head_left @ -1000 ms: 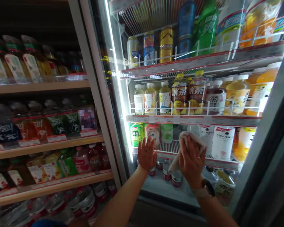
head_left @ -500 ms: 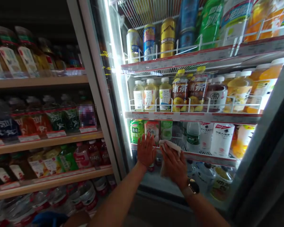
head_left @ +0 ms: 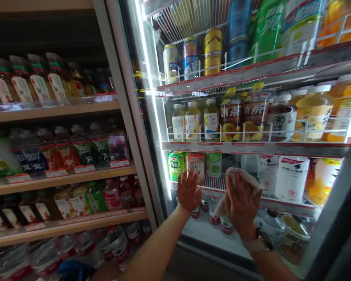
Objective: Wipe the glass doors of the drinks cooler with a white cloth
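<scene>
My left hand (head_left: 189,191) lies flat with its fingers spread, up against the glass door (head_left: 187,246) of a lit drinks fridge. Behind its fingertips, inside, stand a green carton (head_left: 176,166) and a reddish carton (head_left: 195,164). To the right, my right hand (head_left: 242,205) presses a pale cloth (head_left: 245,177) to the same glass. One end of the cloth hangs below the palm on the left. A watch (head_left: 263,239) sits on my right wrist.
Fridge shelves (head_left: 251,149) behind the glass carry cans and bottles. The dark door edge (head_left: 336,195) runs along the right. On the left, wooden shelves (head_left: 61,180) hold rows of bottles, with shrink-wrapped packs (head_left: 46,253) below. Something blue (head_left: 76,269) shows at the bottom.
My right hand has slid the cloth rightward over the glass, away from my left hand. The left hand stays spread in about the same place; the whole view has shifted slightly.
</scene>
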Available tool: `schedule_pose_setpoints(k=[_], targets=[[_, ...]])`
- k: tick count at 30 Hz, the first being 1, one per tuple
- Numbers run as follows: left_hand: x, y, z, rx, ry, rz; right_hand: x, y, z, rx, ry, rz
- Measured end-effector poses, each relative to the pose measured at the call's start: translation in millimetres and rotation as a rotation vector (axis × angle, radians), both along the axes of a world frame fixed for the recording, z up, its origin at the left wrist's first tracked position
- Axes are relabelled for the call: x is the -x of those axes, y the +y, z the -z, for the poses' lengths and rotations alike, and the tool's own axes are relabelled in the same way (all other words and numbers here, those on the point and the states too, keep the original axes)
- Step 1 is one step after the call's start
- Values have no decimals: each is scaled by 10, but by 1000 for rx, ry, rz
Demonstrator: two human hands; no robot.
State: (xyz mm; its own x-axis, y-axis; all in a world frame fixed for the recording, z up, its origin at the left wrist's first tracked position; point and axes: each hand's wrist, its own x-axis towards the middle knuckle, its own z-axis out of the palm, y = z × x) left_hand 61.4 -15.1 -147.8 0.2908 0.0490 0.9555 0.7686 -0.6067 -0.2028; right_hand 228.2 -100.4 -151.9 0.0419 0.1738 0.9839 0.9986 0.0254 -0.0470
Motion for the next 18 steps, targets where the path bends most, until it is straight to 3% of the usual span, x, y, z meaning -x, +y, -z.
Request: schedule_pose_setpoints(k=[4,11,14,18], targets=[[2,-1,2,4,17,-30,157,2,158,98,-179,-64],[11,10,10,0,24,-43,26,-77,106,160,-254,-114],[10,7,9,3,17,-46,-74,-101,34,151,-174,-86],[9,-1,-3,-18,16,-46,-212,-143,-119,14,66,-17]])
